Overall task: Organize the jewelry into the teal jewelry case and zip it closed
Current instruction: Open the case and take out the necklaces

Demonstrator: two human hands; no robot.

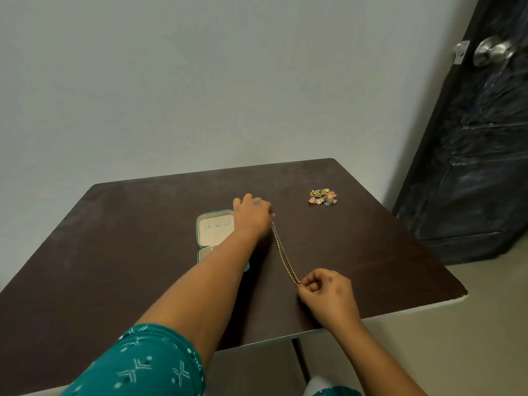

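The teal jewelry case (213,228) lies open on the dark brown table (120,252), its cream lining with small hooks facing up; my left forearm hides its near half. A thin gold chain (284,252) is stretched taut in a doubled line just right of the case. My left hand (251,214) pinches its far end beside the case's far right corner. My right hand (325,292) pinches its near end closer to the table's front edge. A small heap of colourful gold jewelry (323,197) sits at the far right of the table.
A grey wall stands behind the table. A dark door (471,138) with a metal knob (491,50) is at the right. The table's right corner (463,292) juts toward the door, above a beige floor.
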